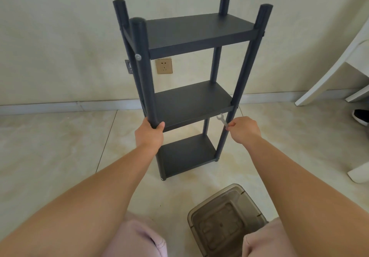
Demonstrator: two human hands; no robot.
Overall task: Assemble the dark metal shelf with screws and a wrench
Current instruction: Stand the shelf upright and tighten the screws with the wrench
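Note:
The dark metal shelf (191, 31) stands upright on the tiled floor, three boards between four round posts. A silver screw head (138, 57) shows on the near-left post, below the top board. My left hand (150, 133) grips that near-left post just beside the middle board. My right hand (244, 129) pinches a small flat silver wrench (222, 119), its open jaw pointing up toward the front edge of the middle board, close to the near-right post.
A translucent grey plastic bin (225, 220) sits on the floor by my knees. A white furniture leg (327, 77) and a black shoe (361, 116) are at the right. A wall socket (164, 66) and baseboard lie behind the shelf.

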